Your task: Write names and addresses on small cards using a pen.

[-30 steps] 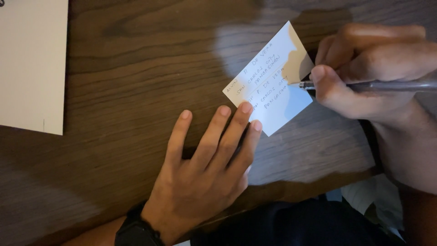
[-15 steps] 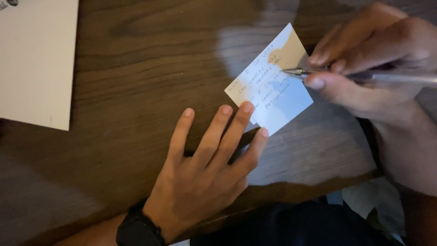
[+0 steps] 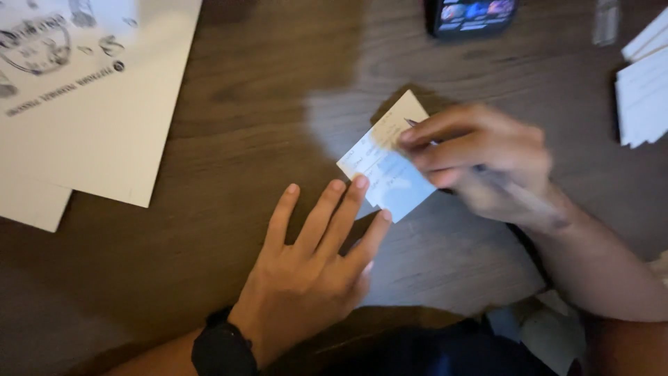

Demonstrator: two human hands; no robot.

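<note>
Low in the frame, the left hand, a dark watch on its wrist, lies flat and spread on the wooden tabletop, fingertips pinning the card at centre. Since a moment ago the right hand, its grip closed on a pen, has slid over the card's right edge, blurred. Farther off: papers upper left, phone at top, card stack upper right.
</note>
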